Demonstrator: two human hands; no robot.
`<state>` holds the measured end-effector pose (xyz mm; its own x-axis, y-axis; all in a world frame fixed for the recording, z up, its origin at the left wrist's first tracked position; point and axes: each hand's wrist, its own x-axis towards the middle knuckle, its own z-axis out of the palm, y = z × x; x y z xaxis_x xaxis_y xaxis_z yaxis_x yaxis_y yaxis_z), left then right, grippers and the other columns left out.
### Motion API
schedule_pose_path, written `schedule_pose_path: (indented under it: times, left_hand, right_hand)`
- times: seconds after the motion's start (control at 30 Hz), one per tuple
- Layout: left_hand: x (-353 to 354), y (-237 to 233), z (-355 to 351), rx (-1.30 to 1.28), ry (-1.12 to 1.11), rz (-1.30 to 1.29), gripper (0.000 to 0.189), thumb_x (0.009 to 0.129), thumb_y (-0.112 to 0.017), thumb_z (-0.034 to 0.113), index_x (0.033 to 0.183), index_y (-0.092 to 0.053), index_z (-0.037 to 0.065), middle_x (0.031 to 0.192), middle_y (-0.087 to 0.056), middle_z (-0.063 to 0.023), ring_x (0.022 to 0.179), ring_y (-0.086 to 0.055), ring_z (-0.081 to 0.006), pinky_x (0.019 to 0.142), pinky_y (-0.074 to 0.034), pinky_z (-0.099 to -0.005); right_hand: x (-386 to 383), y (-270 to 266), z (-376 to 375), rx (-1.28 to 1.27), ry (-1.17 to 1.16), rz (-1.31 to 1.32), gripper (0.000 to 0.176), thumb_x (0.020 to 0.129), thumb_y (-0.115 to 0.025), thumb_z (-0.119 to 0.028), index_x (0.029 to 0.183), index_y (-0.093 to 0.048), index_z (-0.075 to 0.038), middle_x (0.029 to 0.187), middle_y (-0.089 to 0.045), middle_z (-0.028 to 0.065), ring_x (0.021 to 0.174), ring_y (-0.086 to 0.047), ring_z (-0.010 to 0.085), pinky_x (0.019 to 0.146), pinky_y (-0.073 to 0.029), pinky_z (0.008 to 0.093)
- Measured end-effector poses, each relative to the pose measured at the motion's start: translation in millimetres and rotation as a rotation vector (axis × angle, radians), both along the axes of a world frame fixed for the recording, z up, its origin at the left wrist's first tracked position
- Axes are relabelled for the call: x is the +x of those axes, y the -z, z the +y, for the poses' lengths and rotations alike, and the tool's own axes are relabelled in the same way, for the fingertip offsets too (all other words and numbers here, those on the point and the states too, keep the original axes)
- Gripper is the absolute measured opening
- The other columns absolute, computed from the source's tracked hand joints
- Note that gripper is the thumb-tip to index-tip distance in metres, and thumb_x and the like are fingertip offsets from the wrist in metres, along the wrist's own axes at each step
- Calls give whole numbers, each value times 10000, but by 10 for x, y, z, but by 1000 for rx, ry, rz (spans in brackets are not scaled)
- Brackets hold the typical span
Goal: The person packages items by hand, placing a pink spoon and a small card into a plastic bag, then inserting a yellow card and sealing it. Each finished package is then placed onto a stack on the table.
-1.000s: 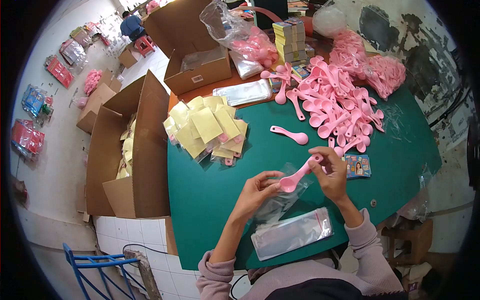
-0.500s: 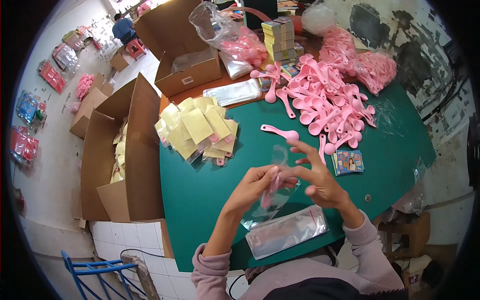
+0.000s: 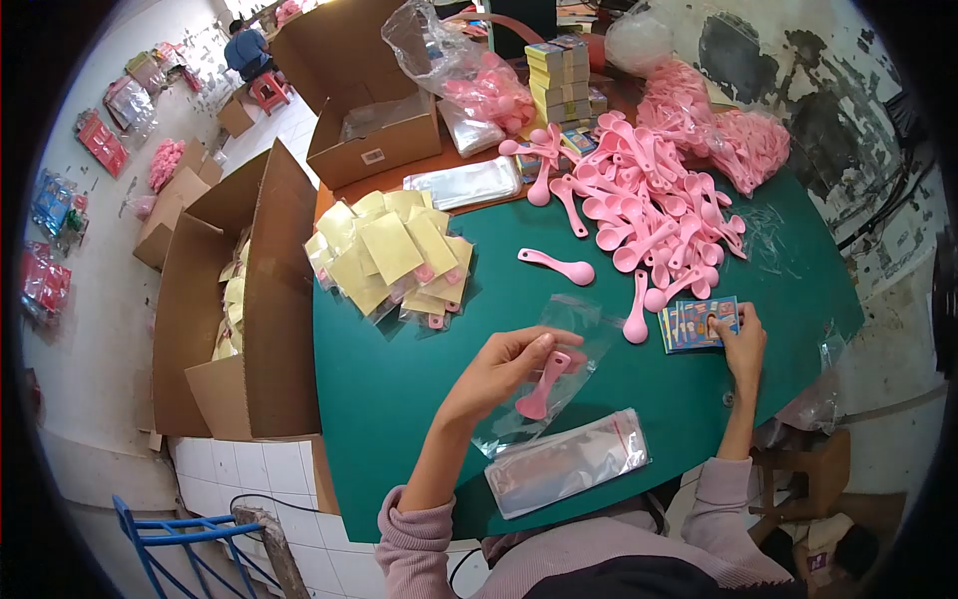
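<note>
My left hand [image 3: 509,367] is closed on the upper part of a clear plastic bag [image 3: 589,339], thumb against fingers. Inside the bag lies a pink measuring spoon [image 3: 543,387], its bowl toward me. My right hand [image 3: 743,344] reaches to a small stack of printed cards [image 3: 689,325], thumb on top and fingers at the far right edge, pinching at least one card; how many is hidden. Below my left hand is a stack of flat clear bags [image 3: 569,467]. Two loose spoons, a nearer pink spoon [image 3: 636,311] and another pink spoon [image 3: 559,267], lie beyond the bag.
A large heap of pink spoons [image 3: 649,200] covers the back right. Filled bags with yellowish cards [image 3: 394,250] are piled at left, beside an open cardboard box [image 3: 289,299]. Behind stand another box [image 3: 374,150] and bundled card stacks [image 3: 557,80]. A person [image 3: 246,52] sits far off.
My right hand has left the bag and moved right onto the card stack. My left hand keeps the bag, where the spoon now shows plainly. The nearer loose spoon has swung round.
</note>
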<state>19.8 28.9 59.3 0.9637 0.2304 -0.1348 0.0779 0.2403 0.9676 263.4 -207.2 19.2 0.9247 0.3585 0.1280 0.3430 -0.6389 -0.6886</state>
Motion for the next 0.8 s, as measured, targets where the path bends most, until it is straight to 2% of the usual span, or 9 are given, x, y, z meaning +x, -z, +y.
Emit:
schedule_pose_path:
  times: [0.07, 0.13, 0.23, 0.37, 0.43, 0.47, 0.57, 0.77, 0.8]
  left_hand:
    - [5, 21, -4, 10, -10, 19, 405, 928, -418, 348, 1088, -570, 8, 968, -631, -129, 910, -608, -195, 771, -487, -308]
    - [20, 19, -8, 18, -19, 33, 407, 930, -413, 350, 1092, -568, 10, 967, -632, -127, 910, -608, -190, 777, -485, -310]
    - [29, 16, -22, 40, 10, 48, 408, 933, -407, 352, 1100, -564, 14, 962, -631, -118, 903, -606, -174, 775, -482, -304]
    - [29, 56, -19, 54, 71, 50, 394, 939, -402, 340, 1094, -568, 17, 942, -631, -86, 871, -588, -131, 768, -473, -280]
    - [41, 86, -32, 53, 101, 53, 388, 940, -402, 334, 1090, -570, 18, 933, -630, -74, 862, -577, -114, 765, -468, -269]
    - [58, 96, -43, 86, 99, 26, 382, 941, -405, 328, 1084, -575, 18, 923, -629, -64, 857, -565, -100, 760, -461, -254]
    - [76, 94, -61, 129, 101, 31, 376, 941, -409, 321, 1074, -584, 15, 906, -626, -49, 851, -548, -80, 749, -448, -227]
    - [68, 78, -41, 161, 111, 70, 370, 943, -410, 307, 1065, -588, 7, 887, -624, -35, 806, -527, -61, 706, -432, -200]
    - [74, 70, -52, 161, 115, 51, 364, 943, -412, 301, 1064, -588, 6, 886, -624, -32, 787, -518, -55, 688, -426, -196]
  right_hand:
    - [0, -20, -19, -35, 37, -64, 278, 728, -671, -151, 884, -558, 49, 826, -550, 161, 748, -570, 283, 653, -442, 360]
    - [19, -33, -63, -138, -21, -442, 193, 763, -622, -95, 885, -572, 46, 791, -567, 141, 708, -573, 301, 617, -439, 357]
    - [-140, -272, 65, -80, -23, -426, 122, 775, -590, -36, 875, -580, 33, 758, -570, 119, 678, -577, 250, 609, -430, 309]
    - [-208, -503, 172, -71, -99, -409, 126, 795, -568, -9, 914, -587, 27, 751, -572, 87, 667, -583, 221, 557, -451, 301]
    - [-442, -708, 341, 407, -183, 155, 60, 819, -563, -13, 872, -588, 0, 760, -572, 24, 647, -566, 90, 488, -450, 232]
    - [-533, -698, 416, 589, -263, 172, 27, 823, -572, -9, 841, -583, -26, 779, -566, -16, 650, -526, 21, 458, -439, 183]
    - [-826, -789, 593, 672, -383, 163, 53, 799, -588, 16, 841, -576, -14, 770, -574, 5, 633, -540, 47, 469, -442, 179]
    - [-812, -981, 582, 258, -785, -159, 53, 790, -590, 20, 830, -563, -1, 763, -577, 46, 630, -567, 80, 456, -450, 185]
    - [-811, -986, 579, 256, -784, -160, 53, 790, -590, 20, 830, -563, -1, 763, -577, 46, 630, -567, 80, 456, -450, 185]
